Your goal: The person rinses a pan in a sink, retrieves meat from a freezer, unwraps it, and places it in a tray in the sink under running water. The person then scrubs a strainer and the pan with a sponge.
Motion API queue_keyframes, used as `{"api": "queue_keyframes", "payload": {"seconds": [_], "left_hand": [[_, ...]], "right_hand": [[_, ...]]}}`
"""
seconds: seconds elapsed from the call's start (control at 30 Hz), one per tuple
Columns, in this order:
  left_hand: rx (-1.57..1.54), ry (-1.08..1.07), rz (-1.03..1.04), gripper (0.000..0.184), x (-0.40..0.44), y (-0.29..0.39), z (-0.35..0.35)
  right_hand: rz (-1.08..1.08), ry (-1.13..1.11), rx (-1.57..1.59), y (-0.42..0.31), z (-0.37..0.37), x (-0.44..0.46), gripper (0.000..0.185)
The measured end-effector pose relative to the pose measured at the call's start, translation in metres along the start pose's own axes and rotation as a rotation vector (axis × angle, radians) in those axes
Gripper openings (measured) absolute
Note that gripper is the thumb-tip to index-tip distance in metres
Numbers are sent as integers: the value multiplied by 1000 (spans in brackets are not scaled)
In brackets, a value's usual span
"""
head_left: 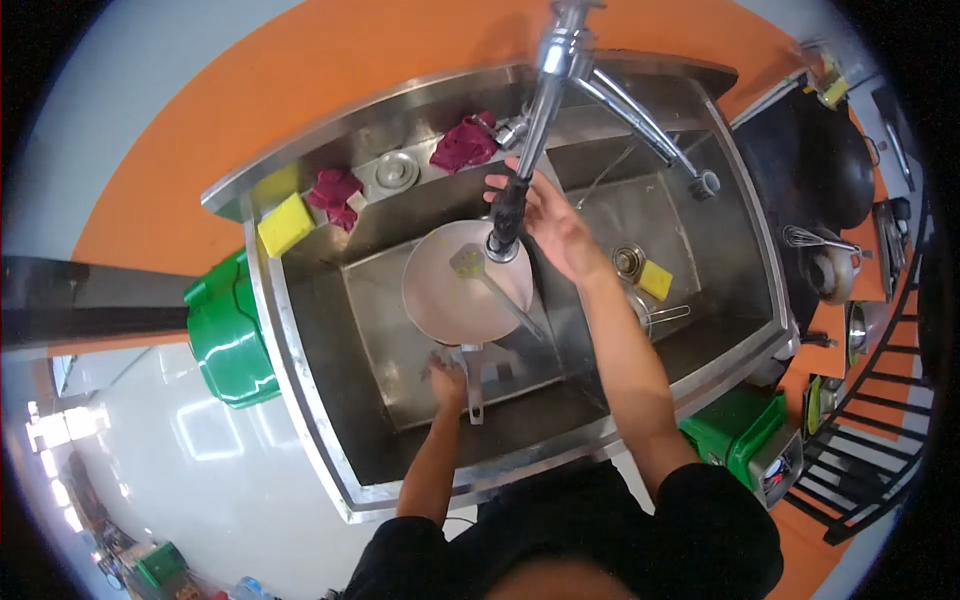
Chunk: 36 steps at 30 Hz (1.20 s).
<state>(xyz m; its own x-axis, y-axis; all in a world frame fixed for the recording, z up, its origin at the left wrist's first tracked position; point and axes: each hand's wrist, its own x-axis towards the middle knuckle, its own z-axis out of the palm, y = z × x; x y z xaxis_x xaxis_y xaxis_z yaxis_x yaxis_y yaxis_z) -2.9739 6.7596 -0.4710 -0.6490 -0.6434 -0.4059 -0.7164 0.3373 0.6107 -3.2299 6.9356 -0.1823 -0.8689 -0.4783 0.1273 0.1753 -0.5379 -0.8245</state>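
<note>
A frying pan (435, 300) with a pale pink inside sits in the left sink basin, its handle (476, 395) pointing toward me. Across the pan lies a slotted turner (467, 262), its grey handle reaching over the rim. My left hand (446, 381) is low in the basin, just left of the pan handle, with fingers apart; whether it touches the handle I cannot tell. Beside the black grip of the pull-down faucet (510, 208) is my right hand (556, 228), fingers spread and partly behind the grip. The faucet's nozzle hangs over the pan.
Along the back ledge lie a yellow sponge (286, 225), two maroon cloths (335, 197) and a metal drain strainer (396, 170). The right basin (650, 200) holds another sponge (656, 280) and a wire-handled strainer. A wok (830, 160) and a whisk (815, 239) stand at right; green bins flank the sink.
</note>
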Motion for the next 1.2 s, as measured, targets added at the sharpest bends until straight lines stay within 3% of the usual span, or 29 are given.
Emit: {"api": "queue_keyframes", "payload": {"seconds": [0.07, 0.1, 0.13, 0.2, 0.23, 0.33, 0.4, 0.43, 0.53, 0.63, 0.7, 0.77, 0.83, 0.9, 0.97, 1.07, 1.17, 1.2], "left_hand": [[-276, -43, 28, 36, -13, 59, -33], [-447, -97, 49, 32, -4, 61, -23], [-618, -152, 72, 28, 2, 63, -14], [-961, -325, -256, 25, -11, 122, -36], [-1117, -386, -281, 29, -9, 129, -34], [-1499, -565, -410, 35, -5, 155, -28], [-1620, -651, -577, 33, -9, 175, -34], [-1711, -813, -459, 35, -12, 175, -34], [-1578, -763, -348, 38, -24, 198, -44], [-1439, -832, -151, 43, -32, 218, -56], [-1426, -906, -82, 44, -31, 227, -59], [-1497, -971, -60, 42, -26, 239, -63], [-1512, -975, -47, 43, -22, 255, -73], [-1519, -981, -52, 44, -16, 263, -78], [-1465, -993, -7, 42, -3, 264, -77], [-1456, -947, -35, 41, 5, 257, -72], [-1460, -909, -68, 39, 5, 255, -70], [-1455, -904, -69, 39, 5, 255, -70]], "right_hand": [[-124, 139, -331, 7, 39, -5, 61], [-193, 323, -434, 14, 54, 2, 44], [-181, 348, -470, 21, 58, 5, 35], [-169, 402, -546, 34, 59, 13, 17], [-212, 477, -351, 33, 67, 14, 9], [-38, 538, -198, 27, 65, 2, 10], [-89, 560, -241, 43, 58, -6, 11], [-94, 561, -335, 46, 54, -13, 11], [-185, 541, -627, 40, 48, -24, 14], [-40, 324, -463, 28, 32, -28, 16], [-68, 170, -347, 10, 32, -36, 30], [-258, 319, -462, -2, -6, -44, 50], [-485, 974, -1256, -19, -27, -45, 56], [-612, 1124, -1804, -43, -67, -40, 58], [-674, 831, -1897, -78, -78, -30, 50], [-600, 581, -1862, -101, -114, -25, 38], [-101, 670, -1267, -93, -123, -29, 30], [-111, 721, -1111, -86, -123, -32, 31]]}}
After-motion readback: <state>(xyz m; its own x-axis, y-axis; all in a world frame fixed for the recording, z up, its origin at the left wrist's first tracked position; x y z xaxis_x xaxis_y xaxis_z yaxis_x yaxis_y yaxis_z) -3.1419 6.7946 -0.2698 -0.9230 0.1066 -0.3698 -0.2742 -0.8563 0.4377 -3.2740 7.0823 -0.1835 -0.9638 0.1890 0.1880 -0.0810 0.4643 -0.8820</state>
